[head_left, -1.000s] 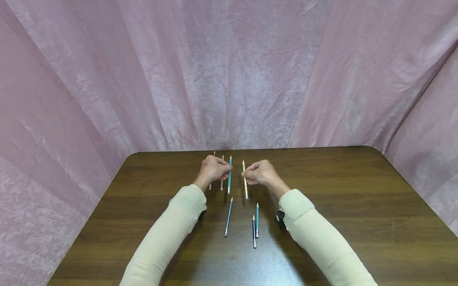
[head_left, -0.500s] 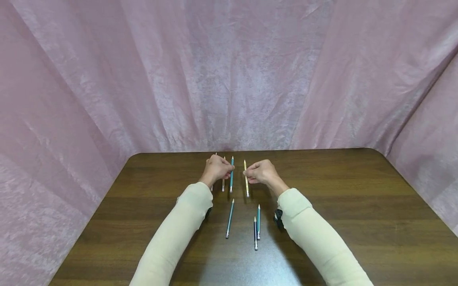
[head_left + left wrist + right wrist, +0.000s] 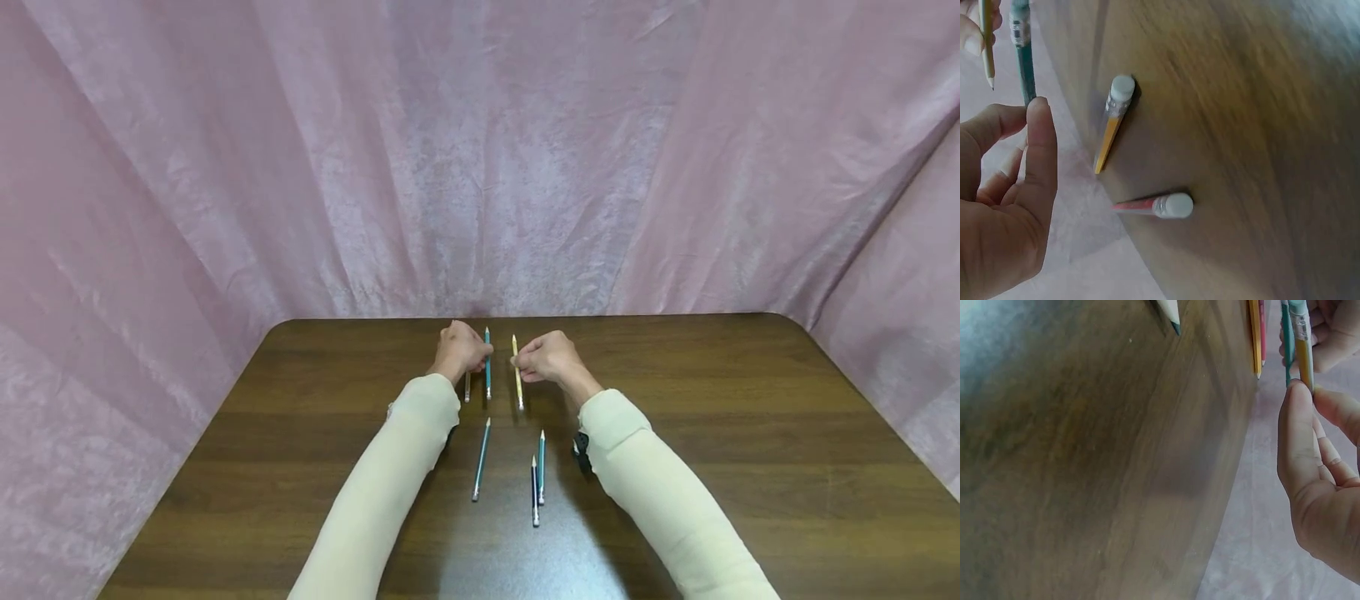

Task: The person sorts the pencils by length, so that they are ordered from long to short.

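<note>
Near the far side of the table, my left hand (image 3: pixel 462 346) pinches a teal pencil (image 3: pixel 488 382) between thumb and finger, its sharpened tip pointing away from me. To its right, my right hand (image 3: pixel 549 357) pinches a yellow pencil (image 3: pixel 517 385), also tip away. The two held pencils stand apart, roughly side by side, and seem raised off the wood. Beneath the left hand, an orange pencil (image 3: pixel 1108 137) and a red pencil (image 3: pixel 1147 205) lie on the table, eraser ends towards me; in the head view the left hand hides most of the orange one and all of the red.
Closer to me on the wooden table (image 3: pixel 300 467) lie a dark teal pencil (image 3: pixel 482 460), another teal pencil (image 3: pixel 542 468) and a navy pencil (image 3: pixel 535 492), the last two nearly touching. A pink curtain (image 3: pixel 480 167) hangs just behind the table's far edge.
My left hand, with the teal pencil, has shifted slightly right and away, now covering the red pencil in the head view. The right hand keeps its pinch on the yellow pencil, almost still.
</note>
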Action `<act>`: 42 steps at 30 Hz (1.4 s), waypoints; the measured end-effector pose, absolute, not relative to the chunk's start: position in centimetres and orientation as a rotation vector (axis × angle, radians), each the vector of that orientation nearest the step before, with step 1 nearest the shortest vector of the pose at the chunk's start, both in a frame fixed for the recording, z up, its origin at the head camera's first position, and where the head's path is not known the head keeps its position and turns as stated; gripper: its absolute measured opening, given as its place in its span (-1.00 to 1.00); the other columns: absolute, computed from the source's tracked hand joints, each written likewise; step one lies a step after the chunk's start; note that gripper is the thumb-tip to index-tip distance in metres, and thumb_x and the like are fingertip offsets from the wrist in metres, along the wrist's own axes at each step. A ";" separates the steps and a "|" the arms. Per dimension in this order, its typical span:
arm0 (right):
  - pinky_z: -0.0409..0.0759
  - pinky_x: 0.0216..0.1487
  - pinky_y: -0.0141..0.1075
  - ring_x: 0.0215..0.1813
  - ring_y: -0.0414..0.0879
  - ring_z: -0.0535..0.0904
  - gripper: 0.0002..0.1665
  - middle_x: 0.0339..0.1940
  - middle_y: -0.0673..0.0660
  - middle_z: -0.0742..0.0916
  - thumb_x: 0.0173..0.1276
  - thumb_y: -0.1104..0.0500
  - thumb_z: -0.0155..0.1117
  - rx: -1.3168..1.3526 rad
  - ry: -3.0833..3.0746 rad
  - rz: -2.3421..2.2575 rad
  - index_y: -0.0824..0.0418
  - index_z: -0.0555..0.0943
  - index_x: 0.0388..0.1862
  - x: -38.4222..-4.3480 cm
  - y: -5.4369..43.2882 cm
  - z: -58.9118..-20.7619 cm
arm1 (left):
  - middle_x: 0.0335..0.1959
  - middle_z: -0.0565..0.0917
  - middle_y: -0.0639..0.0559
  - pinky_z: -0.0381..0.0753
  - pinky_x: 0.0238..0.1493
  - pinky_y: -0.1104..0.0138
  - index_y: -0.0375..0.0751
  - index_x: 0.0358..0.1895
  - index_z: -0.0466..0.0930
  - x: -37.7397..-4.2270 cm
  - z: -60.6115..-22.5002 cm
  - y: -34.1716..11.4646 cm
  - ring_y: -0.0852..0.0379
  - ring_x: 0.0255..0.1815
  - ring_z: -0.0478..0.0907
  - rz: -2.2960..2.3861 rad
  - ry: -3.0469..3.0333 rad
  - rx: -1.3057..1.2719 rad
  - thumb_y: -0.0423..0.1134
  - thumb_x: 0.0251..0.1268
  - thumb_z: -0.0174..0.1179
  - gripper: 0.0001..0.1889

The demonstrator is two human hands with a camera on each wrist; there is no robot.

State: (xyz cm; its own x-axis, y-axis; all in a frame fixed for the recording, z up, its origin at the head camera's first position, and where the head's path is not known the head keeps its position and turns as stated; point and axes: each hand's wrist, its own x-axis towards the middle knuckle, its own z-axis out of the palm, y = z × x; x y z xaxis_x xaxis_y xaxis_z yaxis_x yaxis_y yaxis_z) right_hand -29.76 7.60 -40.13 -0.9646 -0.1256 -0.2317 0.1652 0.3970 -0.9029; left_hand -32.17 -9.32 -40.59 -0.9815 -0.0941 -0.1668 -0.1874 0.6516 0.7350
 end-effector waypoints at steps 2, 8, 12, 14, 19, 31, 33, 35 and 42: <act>0.73 -0.25 -0.30 -0.46 -0.14 0.69 -0.81 -0.39 0.23 0.77 0.30 0.35 0.40 0.043 2.399 -1.592 0.49 0.69 -0.18 -30.0 7.8 -40.1 | -0.67 0.67 -0.03 0.71 -0.35 0.26 -0.30 -0.42 0.74 -32.3 -40.5 -9.0 0.12 -0.60 0.67 1.169 2.783 -0.236 -0.32 0.33 0.30 -0.83; 0.73 -0.21 -0.28 -0.44 -0.12 0.70 -0.80 -0.40 0.21 0.75 0.30 0.36 0.40 0.063 2.409 -1.577 0.50 0.68 -0.16 -30.6 8.1 -40.1 | -0.67 0.66 -0.02 0.64 -0.35 0.25 -0.26 -0.43 0.77 -32.5 -40.6 -8.3 0.06 -0.54 0.65 1.025 2.833 -0.285 -0.24 0.34 0.33 -0.79; 0.74 -0.22 -0.27 -0.45 -0.12 0.70 -0.79 -0.45 0.19 0.75 0.28 0.36 0.41 0.066 2.414 -1.577 0.50 0.69 -0.17 -30.9 8.1 -40.3 | -0.68 0.64 -0.01 0.60 -0.47 0.28 -0.27 -0.46 0.74 -32.5 -41.0 -8.1 0.05 -0.57 0.64 1.001 2.849 -0.278 -0.27 0.32 0.32 -0.81; 0.74 -0.22 -0.27 -0.47 -0.14 0.69 -0.79 -0.47 0.18 0.75 0.28 0.36 0.41 0.070 2.417 -1.576 0.51 0.69 -0.17 -30.9 8.1 -40.5 | -0.69 0.65 -0.02 0.59 -0.50 0.29 -0.28 -0.48 0.72 -32.5 -41.2 -7.9 0.06 -0.59 0.64 0.990 2.862 -0.261 -0.29 0.31 0.32 -0.80; 0.74 -0.27 -0.29 -0.51 -0.16 0.68 -0.82 -0.51 0.16 0.74 0.27 0.37 0.41 0.056 2.444 -1.552 0.50 0.70 -0.20 -31.0 8.0 -40.7 | -0.64 0.65 -0.02 0.59 -0.42 0.30 -0.23 -0.53 0.65 -32.7 -41.8 -7.5 0.08 -0.55 0.59 0.911 2.908 -0.241 -0.27 0.29 0.34 -0.78; 0.71 -0.42 -0.37 -0.60 -0.19 0.64 -0.86 -0.60 0.16 0.71 0.24 0.39 0.41 0.098 2.473 -1.515 0.50 0.71 -0.28 -31.9 7.0 -41.5 | -0.57 0.62 -0.02 0.60 -0.38 0.27 -0.21 -0.51 0.57 -33.4 -42.3 -7.5 0.00 -0.46 0.59 0.887 2.974 -0.251 -0.28 0.20 0.41 -0.78; 0.71 -0.42 -0.36 -0.61 -0.18 0.64 -0.87 -0.60 0.16 0.72 0.23 0.38 0.42 0.110 2.487 -1.472 0.48 0.72 -0.29 -32.3 6.7 -41.7 | -0.56 0.63 -0.03 0.63 -0.33 0.27 -0.22 -0.51 0.59 -33.4 -42.3 -7.5 0.00 -0.44 0.60 0.872 2.985 -0.260 -0.28 0.20 0.41 -0.79; 0.71 -0.42 -0.35 -0.61 -0.17 0.65 -0.88 -0.60 0.16 0.72 0.24 0.37 0.42 0.132 2.494 -1.431 0.46 0.72 -0.30 -32.7 6.4 -41.8 | -0.56 0.65 -0.04 0.65 -0.29 0.26 -0.23 -0.53 0.61 -33.4 -42.3 -7.6 0.00 -0.43 0.62 0.858 2.982 -0.265 -0.28 0.21 0.40 -0.79; 0.69 -0.49 -0.36 -0.70 -0.18 0.61 -0.89 -0.64 0.17 0.73 0.21 0.33 0.47 0.217 2.542 -1.301 0.41 0.75 -0.38 -34.0 5.3 -41.7 | -0.44 0.67 -0.08 0.65 -0.20 0.26 -0.23 -0.57 0.62 -33.6 -42.3 -7.5 -0.01 -0.33 0.61 0.794 2.996 -0.270 -0.25 0.23 0.38 -0.76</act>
State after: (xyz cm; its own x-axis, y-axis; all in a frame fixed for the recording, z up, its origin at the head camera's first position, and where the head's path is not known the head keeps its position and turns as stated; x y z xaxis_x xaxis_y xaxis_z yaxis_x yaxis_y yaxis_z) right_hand -34.01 5.30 -41.69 -0.9504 0.0077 -0.3111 0.2568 0.5839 -0.7701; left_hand -33.56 -7.50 -42.27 -0.9845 -0.1595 -0.0735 -0.1750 0.8548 0.4886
